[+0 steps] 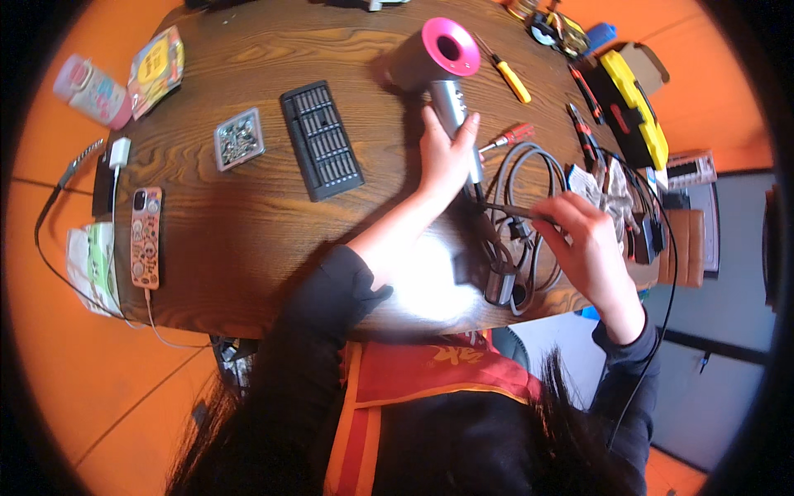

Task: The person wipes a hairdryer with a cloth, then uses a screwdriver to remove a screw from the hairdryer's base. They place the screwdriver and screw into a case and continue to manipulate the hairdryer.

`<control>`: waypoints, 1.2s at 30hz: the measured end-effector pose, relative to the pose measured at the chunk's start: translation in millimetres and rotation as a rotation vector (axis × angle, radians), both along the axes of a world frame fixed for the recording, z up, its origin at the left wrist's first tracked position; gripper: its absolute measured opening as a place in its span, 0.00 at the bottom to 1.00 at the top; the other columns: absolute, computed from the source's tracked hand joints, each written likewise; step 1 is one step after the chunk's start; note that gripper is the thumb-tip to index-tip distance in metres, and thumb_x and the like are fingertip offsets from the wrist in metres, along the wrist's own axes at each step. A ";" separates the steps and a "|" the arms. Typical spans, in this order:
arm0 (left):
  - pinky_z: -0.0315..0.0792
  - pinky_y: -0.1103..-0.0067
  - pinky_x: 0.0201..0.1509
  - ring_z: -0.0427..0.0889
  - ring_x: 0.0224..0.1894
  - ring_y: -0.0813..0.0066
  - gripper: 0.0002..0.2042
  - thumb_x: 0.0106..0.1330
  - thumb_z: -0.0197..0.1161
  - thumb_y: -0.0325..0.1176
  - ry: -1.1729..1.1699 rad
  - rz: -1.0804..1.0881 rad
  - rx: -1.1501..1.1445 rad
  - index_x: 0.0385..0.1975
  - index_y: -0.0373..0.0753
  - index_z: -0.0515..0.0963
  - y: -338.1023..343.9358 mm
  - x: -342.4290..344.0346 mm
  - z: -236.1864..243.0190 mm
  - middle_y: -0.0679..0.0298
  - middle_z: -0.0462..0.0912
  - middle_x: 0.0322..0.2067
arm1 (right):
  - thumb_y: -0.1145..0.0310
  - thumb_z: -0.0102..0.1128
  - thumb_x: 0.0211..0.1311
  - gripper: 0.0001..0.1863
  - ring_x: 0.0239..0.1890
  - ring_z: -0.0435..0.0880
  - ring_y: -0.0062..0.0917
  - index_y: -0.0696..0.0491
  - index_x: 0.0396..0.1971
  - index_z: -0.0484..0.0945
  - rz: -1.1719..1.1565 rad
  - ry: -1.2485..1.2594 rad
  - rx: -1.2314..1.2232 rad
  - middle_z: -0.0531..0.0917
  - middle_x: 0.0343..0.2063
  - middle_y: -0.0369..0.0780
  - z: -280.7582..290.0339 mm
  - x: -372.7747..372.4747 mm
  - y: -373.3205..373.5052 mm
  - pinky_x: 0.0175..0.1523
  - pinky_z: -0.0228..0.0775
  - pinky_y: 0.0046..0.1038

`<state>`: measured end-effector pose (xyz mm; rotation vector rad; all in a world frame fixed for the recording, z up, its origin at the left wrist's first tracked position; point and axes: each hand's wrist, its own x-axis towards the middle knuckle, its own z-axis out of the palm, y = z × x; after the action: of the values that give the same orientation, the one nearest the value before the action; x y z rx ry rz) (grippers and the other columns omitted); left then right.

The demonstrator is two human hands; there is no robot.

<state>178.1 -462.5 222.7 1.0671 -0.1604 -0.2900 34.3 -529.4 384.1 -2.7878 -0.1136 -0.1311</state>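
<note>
Head view, left hand [447, 161]: my fingers are clamped round the silver handle of the hair dryer [438, 70], thumb along its right side.
Hair dryer: lies on the wooden table [248, 240], pink-ringed barrel pointing away from me, near the far edge.
Right hand [587, 240]: fingertips pinched together on a thin dark screwdriver [517, 211], its tip aimed at the handle's base.
Grey cord [529, 174]: coiled between my hands.
Bit case [321, 140]: black, open, left of the dryer.
Phone [146, 236]: near the table's left edge.
</note>
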 end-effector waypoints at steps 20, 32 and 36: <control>0.71 0.77 0.15 0.73 0.15 0.74 0.17 0.63 0.56 0.37 0.013 -0.043 -0.023 0.41 0.40 0.55 5.5 -0.9 8.0 0.61 0.69 0.21 | 0.71 0.59 0.54 0.10 0.25 0.79 0.38 0.56 0.36 0.72 -0.002 0.133 -0.070 0.78 0.21 0.42 -4.1 3.4 -5.6 0.31 0.70 0.30; 0.71 0.78 0.16 0.73 0.15 0.74 0.16 0.63 0.56 0.37 0.029 -0.062 -0.029 0.40 0.40 0.55 6.1 -0.4 8.4 0.62 0.69 0.21 | 0.74 0.63 0.50 0.08 0.27 0.80 0.27 0.58 0.28 0.74 -0.036 -0.041 -0.038 0.79 0.28 0.43 -6.1 -0.1 -3.8 0.28 0.70 0.24; 0.71 0.78 0.16 0.73 0.15 0.74 0.16 0.63 0.56 0.37 0.048 -0.063 -0.038 0.40 0.40 0.56 6.7 -0.8 10.2 0.62 0.69 0.21 | 0.78 0.66 0.45 0.19 0.28 0.80 0.22 0.57 0.37 0.68 -0.059 -0.389 0.106 0.79 0.29 0.41 -37.8 -4.9 -4.6 0.28 0.69 0.21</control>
<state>177.4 -455.8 233.0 1.0177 -0.1563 -0.3681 29.4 -534.0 346.2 -2.6257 -0.1155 -0.6733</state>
